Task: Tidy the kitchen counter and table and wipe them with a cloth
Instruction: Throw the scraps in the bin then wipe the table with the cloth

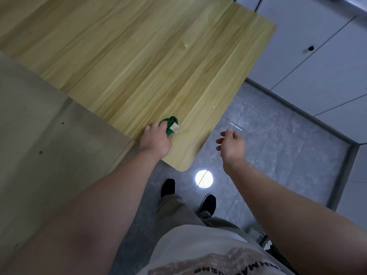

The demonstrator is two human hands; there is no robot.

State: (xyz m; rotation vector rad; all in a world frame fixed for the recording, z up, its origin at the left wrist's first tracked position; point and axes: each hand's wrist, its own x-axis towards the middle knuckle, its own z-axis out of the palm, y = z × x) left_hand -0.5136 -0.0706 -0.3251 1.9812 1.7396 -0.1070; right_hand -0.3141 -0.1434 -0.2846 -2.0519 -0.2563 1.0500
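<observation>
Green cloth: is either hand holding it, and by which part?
The left hand holds the green cloth by its near end, on the table; the right hand holds nothing.

The shirt point(198, 245) bears upside-down lettering, partly legible: "HHMA…UENG".

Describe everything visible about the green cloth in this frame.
The green cloth is small, bunched and folded, soft fabric by its look, with a pale tan square patch on its right side. It lies on the wooden table close to the near corner, held there by the left hand, which covers its near-left part.
</observation>
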